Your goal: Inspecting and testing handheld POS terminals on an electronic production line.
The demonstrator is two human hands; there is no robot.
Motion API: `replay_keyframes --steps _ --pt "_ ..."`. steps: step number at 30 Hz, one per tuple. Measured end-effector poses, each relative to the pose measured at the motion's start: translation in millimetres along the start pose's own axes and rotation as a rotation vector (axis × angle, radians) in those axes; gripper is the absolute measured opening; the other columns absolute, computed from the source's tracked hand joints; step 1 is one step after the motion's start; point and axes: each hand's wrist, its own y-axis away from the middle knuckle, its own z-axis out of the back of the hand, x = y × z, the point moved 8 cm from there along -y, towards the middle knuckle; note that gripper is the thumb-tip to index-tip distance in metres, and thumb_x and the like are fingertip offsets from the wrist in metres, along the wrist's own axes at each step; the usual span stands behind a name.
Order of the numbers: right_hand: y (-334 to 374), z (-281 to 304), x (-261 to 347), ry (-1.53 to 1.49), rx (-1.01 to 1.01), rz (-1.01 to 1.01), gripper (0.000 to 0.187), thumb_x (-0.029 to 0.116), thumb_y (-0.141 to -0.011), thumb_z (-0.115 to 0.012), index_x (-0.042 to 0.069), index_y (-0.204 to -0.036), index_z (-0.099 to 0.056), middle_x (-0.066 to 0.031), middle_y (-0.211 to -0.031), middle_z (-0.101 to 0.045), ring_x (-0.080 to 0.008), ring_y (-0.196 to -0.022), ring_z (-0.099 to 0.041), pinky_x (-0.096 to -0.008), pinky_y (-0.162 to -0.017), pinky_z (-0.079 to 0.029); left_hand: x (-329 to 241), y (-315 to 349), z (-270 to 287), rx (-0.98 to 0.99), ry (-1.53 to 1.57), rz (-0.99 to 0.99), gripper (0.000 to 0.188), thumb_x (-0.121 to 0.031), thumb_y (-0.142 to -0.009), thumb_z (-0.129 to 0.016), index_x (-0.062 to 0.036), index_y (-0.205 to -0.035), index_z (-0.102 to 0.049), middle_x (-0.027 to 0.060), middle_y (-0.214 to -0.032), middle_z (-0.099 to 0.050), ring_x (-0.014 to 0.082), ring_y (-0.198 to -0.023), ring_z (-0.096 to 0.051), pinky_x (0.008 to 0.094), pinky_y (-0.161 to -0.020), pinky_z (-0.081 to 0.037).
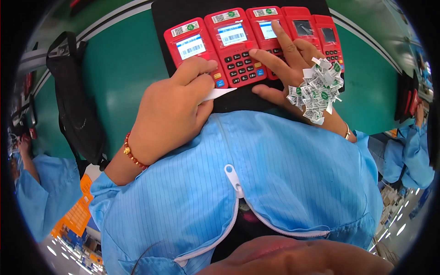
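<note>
Five red keypad terminals lay side by side on a black mat at the top centre of the frame, on a green table. The three on the left carried white stickers above their screens and white labels over the screens themselves; the two on the right (those nearest the upper right) showed bare dark screens and no sticker that could be made out. Judging by that, the labelling looked a little over halfway: three units dressed, two left.

The left hand sat at centre left, just below the leftmost terminal, its thumb and forefinger pinched together on a thin white tool whose tip pointed right along the mat's lower edge. The right hand was spread open, fingers apart, lying flat across the keypad of the third terminal, with the forefinger reaching up beside its screen. It gripped nothing. Stuck to the back of that hand was a thick cluster of small white stickers with green dots, right of centre.

A black bag lay at the left of the frame, and blue sleeves of other people showed at both edges.
</note>
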Motion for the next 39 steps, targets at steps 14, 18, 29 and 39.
replay_keyframes --steps 14,18,29,39 --pt "9 8 30 0.071 -0.089 0.045 0.062 0.063 -0.086 -0.072 0.029 -0.137 -0.065 -0.0244 -0.157 -0.040 -0.0309 -0.106 -0.063 -0.0407 -0.090 -0.056 12 11 24 -0.090 -0.089 -0.096 0.017 -0.007 -0.078 -0.073 -0.0046 -0.092 -0.064 0.0050 -0.122 -0.066 0.0271 -0.085 -0.071 0.0359 -0.068 -0.058" --pt "9 3 25 -0.007 -0.057 0.017 0.066 0.061 -0.083 -0.076 0.027 -0.139 -0.063 -0.0230 -0.159 -0.038 -0.0331 -0.104 -0.064 -0.0444 -0.091 -0.055 11 12 24 -0.109 -0.088 -0.110 0.017 -0.008 -0.078 -0.075 -0.0059 -0.091 -0.064 0.0042 -0.121 -0.067 0.0264 -0.083 -0.071 0.0351 -0.067 -0.058" --pt "-38 50 1 -0.085 -0.008 -0.073 0.074 0.053 -0.083 -0.079 0.005 -0.136 -0.060 -0.0238 -0.147 -0.051 -0.0385 -0.123 -0.059 -0.0471 -0.101 -0.051 -2 17 30 0.136 -0.104 -0.172 0.018 -0.014 -0.081 -0.078 -0.0073 -0.095 -0.067 0.0056 -0.116 -0.071 0.0277 -0.085 -0.072 0.0356 -0.069 -0.059" --pt "-58 14 -33 -0.078 0.241 0.034 0.075 0.080 -0.078 -0.065 0.034 -0.137 -0.066 -0.0256 -0.156 -0.043 -0.0469 -0.143 -0.041 -0.0596 -0.118 -0.027 -3 -105 48 0.277 -0.249 0.158 0.028 -0.027 -0.094 -0.071 -0.0020 -0.107 -0.071 0.0158 -0.094 -0.073 0.0254 -0.085 -0.071 0.0326 -0.070 -0.056"
